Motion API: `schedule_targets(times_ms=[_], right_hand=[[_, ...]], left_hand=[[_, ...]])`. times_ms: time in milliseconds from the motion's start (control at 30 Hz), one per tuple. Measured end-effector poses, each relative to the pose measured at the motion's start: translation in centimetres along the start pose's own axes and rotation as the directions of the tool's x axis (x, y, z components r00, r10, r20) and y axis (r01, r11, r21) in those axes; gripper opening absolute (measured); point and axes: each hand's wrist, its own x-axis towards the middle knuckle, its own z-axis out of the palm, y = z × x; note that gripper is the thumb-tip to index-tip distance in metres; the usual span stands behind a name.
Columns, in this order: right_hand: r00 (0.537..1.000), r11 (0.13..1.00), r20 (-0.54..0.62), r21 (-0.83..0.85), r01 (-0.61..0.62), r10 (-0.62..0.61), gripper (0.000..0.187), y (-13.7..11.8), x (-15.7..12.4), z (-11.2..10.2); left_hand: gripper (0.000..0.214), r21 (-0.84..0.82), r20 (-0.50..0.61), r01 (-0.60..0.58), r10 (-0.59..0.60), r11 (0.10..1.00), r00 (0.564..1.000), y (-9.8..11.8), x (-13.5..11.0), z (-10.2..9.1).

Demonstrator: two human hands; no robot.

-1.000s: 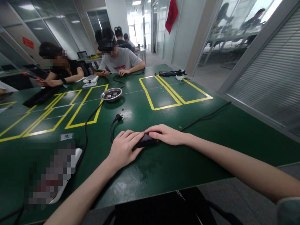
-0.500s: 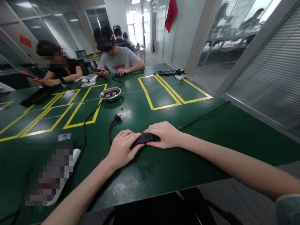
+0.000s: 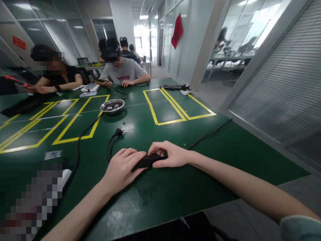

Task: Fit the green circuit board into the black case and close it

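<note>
Silver gleams off the bowl (image 3: 112,111), set on a deep green table (image 3: 150,197)! Yellow tape (image 3: 172,122) draws rectangles left and right of it. Nearer than the bowl, a plug (image 3: 118,132) and a block (image 3: 144,163), both black. Beyond it, a grey shirt (image 3: 131,69) with red lettering (image 3: 123,77); farther right, a bright red cloth (image 3: 177,30).

Looks forward and down from the head, past nearby left hand (image 3: 122,170) and right hand (image 3: 173,154), across the green table (image 3: 160,194).

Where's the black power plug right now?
In the head view, the black power plug lies left of centre on the green table, between the left hand and the metal bowl.
</note>
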Motion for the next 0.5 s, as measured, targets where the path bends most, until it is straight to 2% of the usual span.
schedule_targets(times_ms=[67, 133, 233, 300, 333, 400, 433, 467, 500], right_hand=[[0.989, 0.956, 0.109, 0.262, -0.129, 0.104, 0.047, 0.2, 0.1, 0.2], [0.974, 0.898, 0.161, 0.386, -0.209, 0.157, 0.056, 0.6, 0.4, 0.6], [0.976, 0.856, 0.106, 0.468, -0.219, 0.192, 0.059, 1.3, 1.0, 0.8], [0.974, 0.828, 0.054, 0.517, -0.215, 0.22, 0.059, 1.7, 1.4, 0.3], [0.97, 0.811, 0.007, 0.548, -0.207, 0.243, 0.06, 2.0, 1.6, -0.2], [0.941, 0.778, -0.158, 0.611, -0.146, 0.3, 0.061, 2.5, 1.9, -1.7], [0.905, 0.775, -0.273, 0.625, -0.092, 0.327, 0.061, 2.9, 1.9, -2.7], [0.846, 0.793, -0.406, 0.609, -0.032, 0.346, 0.061, 3.3, 1.9, -3.8], [0.765, 0.827, -0.54, 0.561, 0.018, 0.35, 0.06, 3.7, 1.8, -5.0]], left_hand=[[0.029, 0.01, -0.024, -0.03, 0.03, 0.999, 0.999, -0.1, -0.2, 0.0], [0.029, 0.002, -0.014, -0.038, 0.038, 0.999, 0.999, -0.2, -0.3, 0.1], [0.029, 0.002, -0.022, -0.019, 0.019, 1.0, 1.0, -0.3, -0.1, 0.0], [0.035, 0.053, -0.078, 0.012, -0.008, 0.999, 0.997, -0.4, 0.0, -0.2], [0.038, 0.089, -0.108, 0.036, -0.026, 0.995, 0.994, -0.5, -0.1, -0.3], [0.039, 0.131, -0.169, 0.081, -0.058, 0.988, 0.984, -0.8, -0.5, -0.1], [0.04, 0.126, -0.172, 0.086, -0.063, 0.988, 0.983, -1.0, -0.7, 0.2], [0.038, 0.105, -0.16, 0.082, -0.065, 0.991, 0.985, -1.2, -1.1, 0.5], [0.036, 0.078, -0.136, 0.059, -0.048, 0.995, 0.989, -1.4, -1.4, 0.9]])
